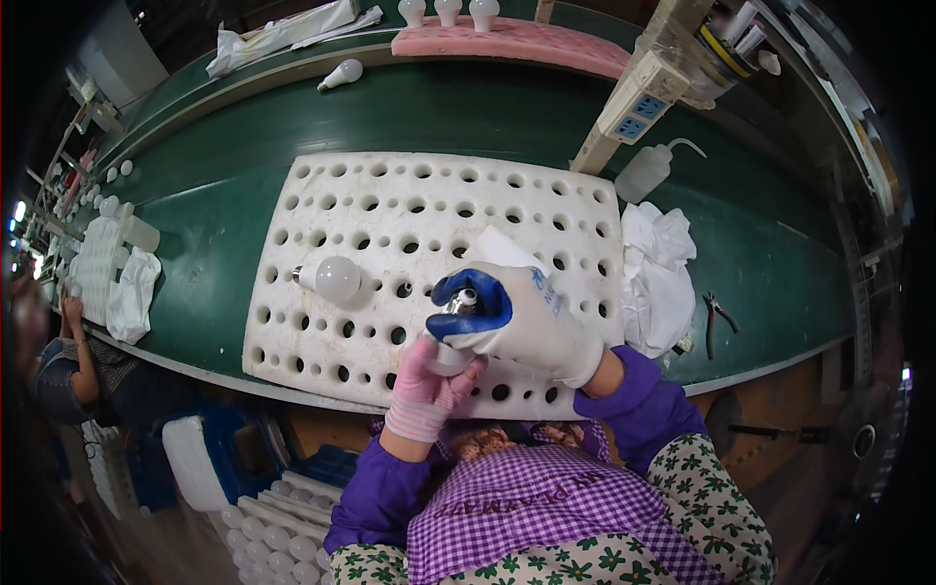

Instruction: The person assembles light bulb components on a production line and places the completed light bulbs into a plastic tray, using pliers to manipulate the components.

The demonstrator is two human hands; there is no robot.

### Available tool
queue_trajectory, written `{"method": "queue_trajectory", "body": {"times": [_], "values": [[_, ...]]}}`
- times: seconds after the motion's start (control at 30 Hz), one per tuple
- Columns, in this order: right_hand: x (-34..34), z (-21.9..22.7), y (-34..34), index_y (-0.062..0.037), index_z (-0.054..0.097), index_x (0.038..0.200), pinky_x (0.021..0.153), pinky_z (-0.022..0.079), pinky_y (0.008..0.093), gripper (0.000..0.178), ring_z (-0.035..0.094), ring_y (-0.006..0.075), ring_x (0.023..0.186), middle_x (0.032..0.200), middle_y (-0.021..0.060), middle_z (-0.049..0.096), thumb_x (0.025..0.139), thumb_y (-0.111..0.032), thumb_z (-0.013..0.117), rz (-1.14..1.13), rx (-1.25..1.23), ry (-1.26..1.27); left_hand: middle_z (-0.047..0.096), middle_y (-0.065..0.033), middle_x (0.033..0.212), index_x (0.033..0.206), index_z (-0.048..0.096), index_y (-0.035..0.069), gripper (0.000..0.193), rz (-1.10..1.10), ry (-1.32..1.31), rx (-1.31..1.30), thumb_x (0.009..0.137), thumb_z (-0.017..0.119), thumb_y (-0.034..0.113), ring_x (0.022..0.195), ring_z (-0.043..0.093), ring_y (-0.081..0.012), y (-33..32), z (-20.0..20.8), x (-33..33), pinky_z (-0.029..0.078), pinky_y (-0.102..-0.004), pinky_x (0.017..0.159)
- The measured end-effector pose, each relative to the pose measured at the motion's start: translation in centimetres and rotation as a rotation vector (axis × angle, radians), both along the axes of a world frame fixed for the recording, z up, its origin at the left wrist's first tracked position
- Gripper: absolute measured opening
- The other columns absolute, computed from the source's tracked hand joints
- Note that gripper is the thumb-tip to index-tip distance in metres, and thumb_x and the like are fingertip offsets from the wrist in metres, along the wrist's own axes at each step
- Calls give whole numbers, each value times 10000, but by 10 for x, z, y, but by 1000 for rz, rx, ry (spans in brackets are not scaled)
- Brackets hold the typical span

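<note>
My left hand [426, 392], in a pink glove with a striped cuff, is closed around the white body of a light bulb [450, 362]. Wrapped about the bulb's upper end is my right hand [526, 317], in a white glove with blue-coated fingers. Its thumb and fingers curl round the silvery screw base, which points up between them. Both hands are just above the near part of a white foam board [405, 175] with rows of round holes. To their left on this board lies a second bulb [337, 280]. A white wipe or sheet [509, 248] shows partly behind the right glove.
Right of the board are a crumpled white cloth [658, 278], dark-handled pliers [720, 314] and a squeeze bottle [645, 173] by a post with sockets [639, 109]. Another bulb [341, 74] lies farther back, below bulbs on pink foam [507, 41]. Many bulbs [278, 536] sit lower left.
</note>
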State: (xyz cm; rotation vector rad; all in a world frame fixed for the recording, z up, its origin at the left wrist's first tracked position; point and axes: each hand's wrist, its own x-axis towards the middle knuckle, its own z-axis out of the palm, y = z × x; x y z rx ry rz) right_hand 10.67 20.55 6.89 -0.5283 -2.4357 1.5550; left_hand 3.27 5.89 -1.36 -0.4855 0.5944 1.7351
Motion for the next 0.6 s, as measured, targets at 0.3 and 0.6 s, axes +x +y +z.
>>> {"method": "queue_trajectory", "body": {"times": [0.3, 0.6], "values": [[-12, -18, 50, 13, 629, 1171, 771, 509, 241, 404, 632, 80, 854, 985, 59, 697, 807, -125, 736, -484, -179, 486, 522, -47, 1035, 1328, 458, 68, 604, 7, 1614, -440, 778, 701, 14, 734, 527, -63, 5, 22, -29, 459, -201, 628], [78, -36, 68, 14, 601, 1211, 850, 514, 259, 398, 663, 138, 956, 1060, 104, 698, 829, -62, 681, -579, -61, 277, 464, -192, 1230, 1235, 579, 37, 474, -231, 2212, -1042, 829, 706, 244, 1163, 471, -354, -9, 20, -107, 380, -431, 1010]]}}
